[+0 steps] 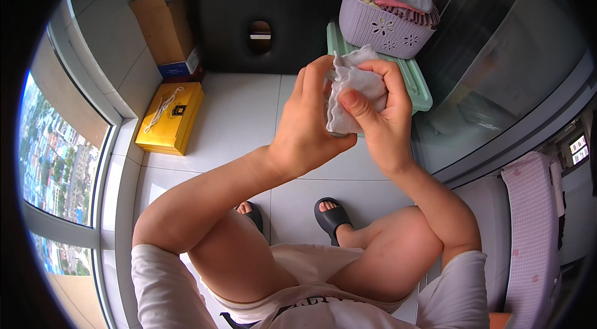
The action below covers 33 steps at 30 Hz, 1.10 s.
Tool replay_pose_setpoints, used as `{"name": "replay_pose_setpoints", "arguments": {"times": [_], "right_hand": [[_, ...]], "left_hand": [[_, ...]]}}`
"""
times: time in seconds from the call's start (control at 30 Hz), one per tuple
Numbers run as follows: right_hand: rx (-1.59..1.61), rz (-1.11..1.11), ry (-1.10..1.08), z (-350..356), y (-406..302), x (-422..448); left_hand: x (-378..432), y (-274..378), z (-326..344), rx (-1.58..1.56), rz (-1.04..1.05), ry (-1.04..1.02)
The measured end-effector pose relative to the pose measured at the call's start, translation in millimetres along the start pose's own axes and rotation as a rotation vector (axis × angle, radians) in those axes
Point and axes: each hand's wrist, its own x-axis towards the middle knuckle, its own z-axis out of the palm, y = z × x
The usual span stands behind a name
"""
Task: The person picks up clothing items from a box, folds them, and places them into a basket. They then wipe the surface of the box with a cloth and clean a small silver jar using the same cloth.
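A white cloth (359, 91) with a wavy edge is held up in front of me between both hands. My left hand (310, 119) curls round the left side of a small object that the cloth mostly covers; only a bit of its edge shows, and I cannot tell what it is. My right hand (385, 114) grips the cloth from the right, its thumb pressed on the front and its fingers bent over the upper right side.
Ahead on the right, a lilac plastic basket (382, 26) of folded cloths rests on a green plastic lid (415, 82). A yellow gift box (170, 117) and a cardboard box (163, 26) are at the left wall. A glass door (503, 58) stands right, a window (60, 142) left.
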Motion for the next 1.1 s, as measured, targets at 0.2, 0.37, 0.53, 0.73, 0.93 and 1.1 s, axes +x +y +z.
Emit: {"name": "replay_pose_setpoints", "arguments": {"times": [0.2,0.37,0.53,0.73,0.93,1.1], "right_hand": [[-0.006,-0.131,-0.038,-14,8,-5],[-0.031,-0.031,0.085,-31,23,-2],[0.174,-0.145,0.149,-36,12,2],[-0.387,-0.419,-0.089,-8,-2,-2],[-0.182,-0.215,0.063,-9,6,-3],[0.118,0.017,0.206,-10,12,4]], "left_hand": [[5,1,-10,-0.157,0.028,-0.048],[5,10,-18,-0.429,-0.085,-0.168],[4,7,-20,-0.355,-0.037,-0.189],[-3,0,-14,-0.096,0.139,-0.151],[1,13,-11,0.109,0.173,-0.096],[6,11,-10,0.007,0.008,-0.068]]}}
